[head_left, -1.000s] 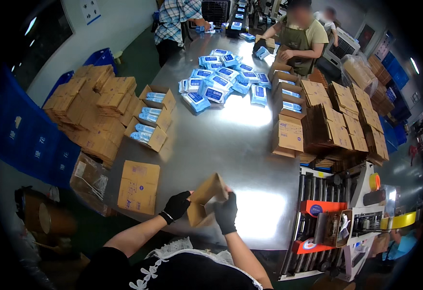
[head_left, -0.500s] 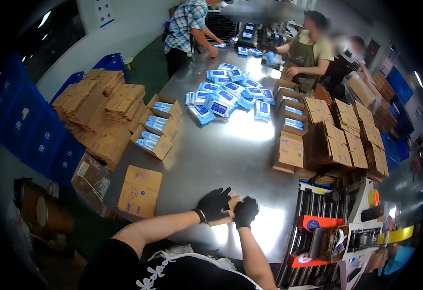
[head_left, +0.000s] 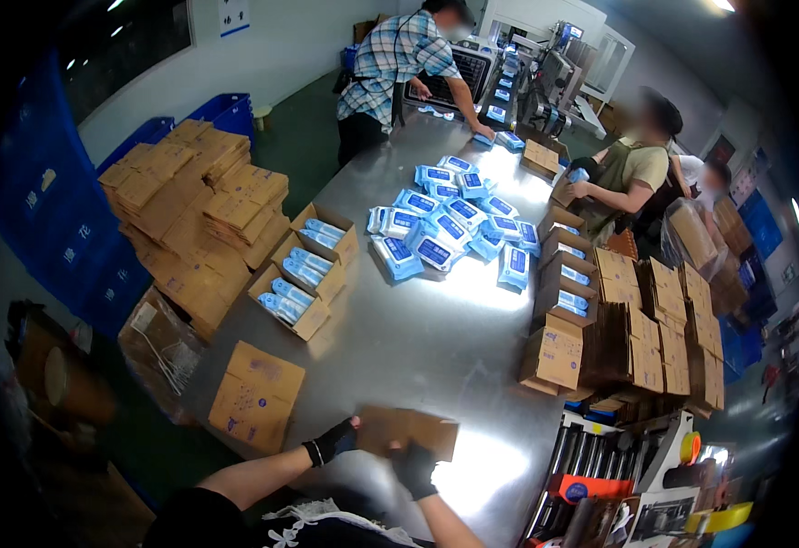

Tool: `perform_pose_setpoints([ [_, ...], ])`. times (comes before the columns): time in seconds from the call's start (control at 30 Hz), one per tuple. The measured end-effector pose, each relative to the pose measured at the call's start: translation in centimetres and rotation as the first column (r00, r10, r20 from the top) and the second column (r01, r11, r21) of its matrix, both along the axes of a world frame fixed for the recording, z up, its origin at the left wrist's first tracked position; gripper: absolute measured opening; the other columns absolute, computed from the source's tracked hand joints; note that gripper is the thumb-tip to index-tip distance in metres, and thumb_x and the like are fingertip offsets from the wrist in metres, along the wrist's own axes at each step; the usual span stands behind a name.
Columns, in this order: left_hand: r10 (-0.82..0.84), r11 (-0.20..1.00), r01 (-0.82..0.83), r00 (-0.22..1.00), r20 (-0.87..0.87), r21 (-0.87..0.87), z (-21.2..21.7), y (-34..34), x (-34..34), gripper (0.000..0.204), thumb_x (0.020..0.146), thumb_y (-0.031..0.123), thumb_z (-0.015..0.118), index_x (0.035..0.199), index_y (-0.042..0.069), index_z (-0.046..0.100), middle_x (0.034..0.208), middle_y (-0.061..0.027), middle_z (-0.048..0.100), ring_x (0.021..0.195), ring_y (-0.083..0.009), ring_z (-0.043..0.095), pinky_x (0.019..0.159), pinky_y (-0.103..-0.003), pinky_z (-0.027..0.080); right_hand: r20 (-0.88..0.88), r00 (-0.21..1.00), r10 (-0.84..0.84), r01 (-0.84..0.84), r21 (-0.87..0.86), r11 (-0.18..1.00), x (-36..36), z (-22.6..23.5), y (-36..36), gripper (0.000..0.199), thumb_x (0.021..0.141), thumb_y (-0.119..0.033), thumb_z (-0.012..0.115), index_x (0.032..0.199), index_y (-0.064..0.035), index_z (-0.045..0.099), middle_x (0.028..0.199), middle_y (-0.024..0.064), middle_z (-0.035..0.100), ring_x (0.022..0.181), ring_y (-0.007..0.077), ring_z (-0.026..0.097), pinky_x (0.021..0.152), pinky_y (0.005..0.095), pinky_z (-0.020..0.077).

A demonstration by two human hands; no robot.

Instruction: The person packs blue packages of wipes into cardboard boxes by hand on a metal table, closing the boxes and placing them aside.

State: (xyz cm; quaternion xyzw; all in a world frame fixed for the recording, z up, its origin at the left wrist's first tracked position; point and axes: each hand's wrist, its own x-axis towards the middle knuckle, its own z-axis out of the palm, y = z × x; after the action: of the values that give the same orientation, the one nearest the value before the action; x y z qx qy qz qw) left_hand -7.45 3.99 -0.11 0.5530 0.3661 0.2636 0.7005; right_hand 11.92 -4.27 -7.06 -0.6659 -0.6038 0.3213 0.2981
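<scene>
At the near end of the table (head_left: 399, 358), a brown box (head_left: 431, 427) has the left hand (head_left: 331, 443) at its left edge and the right hand (head_left: 416, 468) against its near side, likely for steadiness, whether pinching I cannot tell

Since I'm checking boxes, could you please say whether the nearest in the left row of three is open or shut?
Open: the box shows its blue packs through its uncovered top.

Brown carton (head_left: 401, 426), one: held in the black-gloved right hand (head_left: 415, 469), the left hand (head_left: 332, 443) placed at its left edge. Flattened carton (head_left: 256, 395), one: laid on the metal table (head_left: 372, 361). Blue-and-white packs (head_left: 462, 215): heaped beyond. Open cartons (head_left: 313, 320), pack-filled: lined along both table sides.
</scene>
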Motion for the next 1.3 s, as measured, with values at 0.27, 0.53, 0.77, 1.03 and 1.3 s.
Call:
perform_pose_setpoints([
  [0.27,0.363,0.889,-0.443,0.835,-0.414,-0.114,-1.9,-2.1,-0.9,0.036,0.084,0.017,0.057,0.119,0.005,0.056,0.11,-0.0141,0.062,0.101,-0.0243,0.059,0.087,-0.035,0.047,-0.189,0.509,0.84,-0.824,-0.389,0.412,-2.1,5.1,12.9,0.033,0.082,-0.028,0.063,0.105,-0.0043,0.06,0.088,0.0131,0.065,0.078,0.029,0.063,0.071,0.0403,0.0497],
  [0.53,0.152,0.933,-0.32,0.766,-0.624,-0.166,-4.3,1.7,-1.7,0.036,0.083,0.016,0.056,0.117,0.004,0.055,0.107,-0.016,0.062,0.099,-0.0274,0.059,0.085,-0.037,0.047,0.63,0.772,0.085,-0.281,0.218,0.935,11.1,6.1,54.1,0.063,0.061,-0.032,0.081,0.113,-0.0075,0.056,0.1,0.0164,0.063,0.093,0.0335,0.062,0.081,0.0417,0.0495],
  [0.77,0.057,0.932,-0.282,0.736,-0.675,-0.229,-6.2,4.4,-2.2,0.036,0.081,0.015,0.056,0.115,0.004,0.054,0.105,-0.0176,0.061,0.098,-0.0301,0.058,0.084,-0.039,0.047,0.092,0.939,0.331,-0.336,0.043,0.941,18.1,-1.7,64.8,0.063,0.051,-0.025,0.086,0.104,-0.0004,0.062,0.098,0.015,0.067,0.09,0.0295,0.065,0.081,0.0361,0.0509],
  [1.03,0.051,0.925,-0.3,0.703,-0.709,-0.231,-7.0,5.7,-2.7,0.036,0.079,0.014,0.055,0.113,0.003,0.053,0.102,-0.0195,0.06,0.096,-0.0332,0.058,0.083,-0.042,0.046,-0.313,0.924,0.219,-0.348,-0.451,0.822,17.4,0.8,68.9,0.049,0.069,-0.019,0.079,0.112,-0.0033,0.062,0.102,0.0075,0.067,0.09,0.0204,0.065,0.086,0.0329,0.0491],
  [1.3,0.137,0.939,-0.317,0.696,-0.705,-0.131,-7.2,4.4,-1.6,0.035,0.077,0.012,0.054,0.111,0.003,0.053,0.1,-0.0213,0.06,0.094,-0.0363,0.057,0.081,-0.044,0.046,-0.459,0.876,0.145,-0.199,-0.071,0.977,12.8,-1.0,57.0,0.048,0.065,-0.016,0.084,0.104,0.0021,0.063,0.093,0.0095,0.068,0.078,0.0187,0.066,0.073,0.0337,0.054],
])
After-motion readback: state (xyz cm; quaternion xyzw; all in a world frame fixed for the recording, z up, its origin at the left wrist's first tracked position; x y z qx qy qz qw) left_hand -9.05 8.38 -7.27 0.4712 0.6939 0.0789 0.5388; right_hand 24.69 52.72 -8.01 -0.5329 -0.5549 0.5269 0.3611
